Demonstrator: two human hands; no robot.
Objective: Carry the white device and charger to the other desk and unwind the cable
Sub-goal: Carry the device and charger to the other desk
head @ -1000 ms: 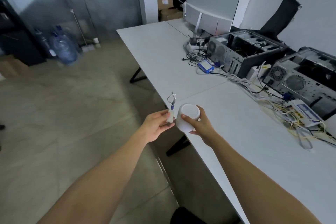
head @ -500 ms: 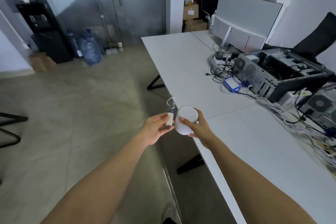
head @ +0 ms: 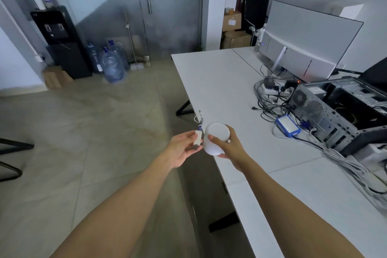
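My right hand [head: 227, 148] grips a round white device [head: 215, 139] from the side, held over the near left edge of the white desk [head: 219, 81]. Just left of it, my left hand [head: 181, 147] pinches a small white charger [head: 198, 138]. Its thin white cable [head: 199, 116] stays bundled in a short loop above the charger, bound with a purple tie. Charger and device almost touch. Both are off the desk, in the air.
Open computer cases [head: 339, 111], a tangle of cables [head: 272, 98], a blue box [head: 288, 126] and a white monitor [head: 307, 48] crowd the desk's right side. On the floor at the back stand water bottles [head: 113, 65] and a black dispenser [head: 60, 42]. A black chair leg [head: 10, 159] juts in at left.
The view has swung left and up along the desk, bringing the far desk end and the dispenser into sight. Both hands keep the same hold on the device and charger.
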